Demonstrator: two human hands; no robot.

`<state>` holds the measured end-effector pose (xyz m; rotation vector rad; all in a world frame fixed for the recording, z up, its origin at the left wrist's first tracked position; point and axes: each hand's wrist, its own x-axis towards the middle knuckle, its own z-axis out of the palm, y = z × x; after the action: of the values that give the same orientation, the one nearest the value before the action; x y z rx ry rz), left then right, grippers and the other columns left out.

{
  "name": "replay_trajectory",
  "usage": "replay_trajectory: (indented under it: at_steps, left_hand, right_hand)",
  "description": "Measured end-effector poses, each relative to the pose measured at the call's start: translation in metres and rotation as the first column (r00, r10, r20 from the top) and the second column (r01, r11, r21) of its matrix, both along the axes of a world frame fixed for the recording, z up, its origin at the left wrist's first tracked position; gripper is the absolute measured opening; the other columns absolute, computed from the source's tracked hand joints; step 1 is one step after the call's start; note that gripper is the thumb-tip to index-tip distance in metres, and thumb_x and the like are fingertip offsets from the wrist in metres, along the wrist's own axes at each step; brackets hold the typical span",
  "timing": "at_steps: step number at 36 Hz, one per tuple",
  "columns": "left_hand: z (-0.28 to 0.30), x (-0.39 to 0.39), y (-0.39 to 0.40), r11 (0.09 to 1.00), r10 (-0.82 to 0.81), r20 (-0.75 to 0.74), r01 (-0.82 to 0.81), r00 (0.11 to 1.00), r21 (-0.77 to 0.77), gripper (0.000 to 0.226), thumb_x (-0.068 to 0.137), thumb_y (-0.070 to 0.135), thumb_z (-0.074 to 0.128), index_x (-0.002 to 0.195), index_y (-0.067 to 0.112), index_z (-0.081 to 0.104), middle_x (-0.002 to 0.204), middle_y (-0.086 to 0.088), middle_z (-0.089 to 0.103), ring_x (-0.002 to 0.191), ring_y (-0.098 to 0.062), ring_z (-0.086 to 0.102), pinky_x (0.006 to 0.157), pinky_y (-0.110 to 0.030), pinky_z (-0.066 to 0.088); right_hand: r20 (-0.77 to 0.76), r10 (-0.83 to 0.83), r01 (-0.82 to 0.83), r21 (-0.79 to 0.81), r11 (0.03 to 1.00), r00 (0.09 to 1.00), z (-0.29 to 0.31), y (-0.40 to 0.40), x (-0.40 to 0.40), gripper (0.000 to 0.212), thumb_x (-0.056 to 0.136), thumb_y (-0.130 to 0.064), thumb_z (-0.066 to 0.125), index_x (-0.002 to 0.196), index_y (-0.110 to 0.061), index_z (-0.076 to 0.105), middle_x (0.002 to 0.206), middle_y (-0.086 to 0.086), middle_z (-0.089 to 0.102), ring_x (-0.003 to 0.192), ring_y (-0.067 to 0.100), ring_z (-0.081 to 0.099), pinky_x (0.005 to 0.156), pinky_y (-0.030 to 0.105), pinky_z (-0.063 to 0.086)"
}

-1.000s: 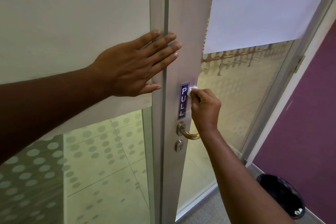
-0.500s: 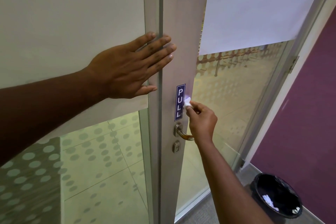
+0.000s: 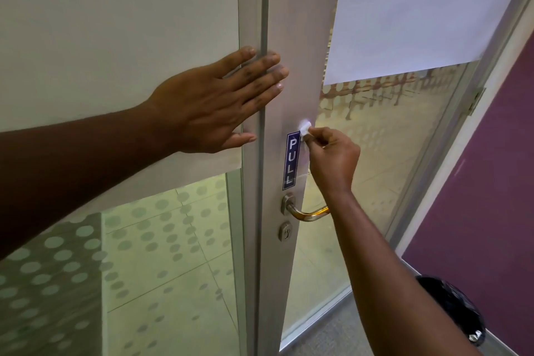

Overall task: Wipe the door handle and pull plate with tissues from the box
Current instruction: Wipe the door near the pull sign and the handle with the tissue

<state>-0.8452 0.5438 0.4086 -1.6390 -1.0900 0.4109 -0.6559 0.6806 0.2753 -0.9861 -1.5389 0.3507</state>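
Observation:
A blue vertical PULL plate [image 3: 292, 160] is stuck on the grey door stile, above a metal lever handle [image 3: 307, 212] and a keyhole [image 3: 286, 231]. My right hand [image 3: 332, 160] pinches a small wad of white tissue [image 3: 305, 126] and presses it against the stile at the plate's top right corner. My left hand [image 3: 215, 104] lies flat with fingers spread across the door frame and stile, up and left of the plate. The tissue box is not in view.
Frosted, dotted glass panels flank the stile [image 3: 161, 254]. A white sheet [image 3: 419, 9] covers the upper right glass. A purple wall [image 3: 497, 182] stands at the right, with a black bin [image 3: 453, 309] on the floor below it, partly hidden by my right forearm.
My right hand moved the tissue down along the plate's right edge, then back up to its top right corner. My left hand stayed flat on the door.

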Motion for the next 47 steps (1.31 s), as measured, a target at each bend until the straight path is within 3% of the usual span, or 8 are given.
replay_trajectory:
  at_steps: [4,9,16,23,29,37,44,47]
  left_hand:
    - [0.000,0.000,-0.001,1.000,0.014,-0.004,-0.014,1.000,0.002,0.085,0.099,0.058,-0.015,0.158,-0.003,-0.020,0.165,-0.031,-0.019,0.156,-0.044,-0.015,0.129,-0.052,0.004]
    - [0.000,0.000,0.000,1.000,0.014,0.009,-0.014,1.000,0.000,0.087,0.099,0.061,-0.011,0.159,-0.002,-0.019,0.166,-0.030,-0.018,0.156,-0.043,-0.014,0.129,-0.052,0.003]
    - [-0.001,-0.003,0.003,1.000,-0.029,0.003,0.029,1.000,0.004,0.085,0.099,0.058,-0.015,0.159,-0.003,-0.018,0.166,-0.030,-0.017,0.156,-0.043,-0.014,0.129,-0.053,0.004]
    - [-0.003,-0.005,0.006,0.998,-0.068,0.012,0.068,0.998,0.013,0.085,0.099,0.058,-0.014,0.160,-0.002,-0.014,0.167,-0.029,-0.015,0.157,-0.042,-0.013,0.129,-0.053,0.003]
    - [-0.003,-0.004,0.004,0.998,-0.061,0.004,0.061,0.998,0.014,0.086,0.099,0.058,-0.014,0.160,-0.002,-0.013,0.167,-0.029,-0.015,0.157,-0.042,-0.013,0.128,-0.053,0.004]
    - [-0.003,-0.003,0.004,0.999,-0.039,-0.010,0.039,0.999,0.006,0.086,0.097,0.058,-0.019,0.159,-0.002,-0.017,0.166,-0.030,-0.018,0.156,-0.043,-0.015,0.128,-0.053,0.002]
    - [-0.002,-0.005,0.003,0.999,-0.041,-0.004,0.041,0.999,0.002,0.087,0.097,0.058,-0.019,0.159,-0.003,-0.016,0.166,-0.030,-0.016,0.157,-0.042,-0.014,0.128,-0.053,0.002]
    - [-0.002,-0.005,0.002,0.999,-0.034,0.008,0.034,0.999,-0.005,0.087,0.098,0.059,-0.017,0.159,-0.002,-0.016,0.166,-0.029,-0.016,0.157,-0.042,-0.015,0.129,-0.052,0.002]
  right_hand:
    - [0.033,-0.004,0.004,0.016,1.000,0.999,0.015,0.006,0.011,0.020,0.086,-0.029,0.074,0.104,-0.021,0.076,0.088,-0.007,0.076,0.075,0.001,0.066,0.076,0.028,0.058]
    - [0.165,-0.100,0.076,0.145,0.986,0.981,0.014,0.008,0.007,0.021,0.091,-0.029,0.068,0.107,-0.019,0.076,0.093,0.001,0.077,0.083,0.019,0.068,0.075,0.036,0.055]
    - [0.217,-0.184,0.145,0.184,0.972,0.959,-0.021,0.001,0.001,0.019,0.090,-0.021,0.071,0.106,-0.014,0.076,0.080,0.003,0.071,0.074,0.021,0.058,0.063,0.025,0.035]
    - [0.145,-0.086,0.078,0.056,0.995,0.986,-0.058,-0.009,0.000,0.017,0.086,-0.009,0.073,0.102,-0.010,0.077,0.076,0.005,0.070,0.066,0.020,0.064,0.062,0.036,0.055]
    - [0.080,-0.061,0.066,-0.062,0.996,0.995,-0.061,-0.011,-0.002,0.019,0.087,-0.009,0.072,0.105,-0.010,0.077,0.082,0.002,0.073,0.068,0.007,0.061,0.065,-0.001,0.038]
    - [0.083,-0.066,0.067,-0.010,0.998,0.994,-0.035,-0.009,-0.003,0.019,0.088,-0.010,0.070,0.106,-0.009,0.077,0.085,0.004,0.074,0.069,0.005,0.058,0.064,-0.004,0.035]
    - [0.064,0.016,-0.017,0.004,1.000,0.998,0.010,-0.003,0.010,0.020,0.089,-0.023,0.068,0.107,-0.018,0.075,0.093,-0.004,0.075,0.080,0.007,0.066,0.077,0.026,0.054]
    - [0.036,-0.006,0.005,0.025,1.000,0.999,0.026,0.005,0.016,0.020,0.087,-0.018,0.065,0.107,-0.020,0.071,0.096,-0.001,0.071,0.081,0.012,0.065,0.076,0.029,0.055]
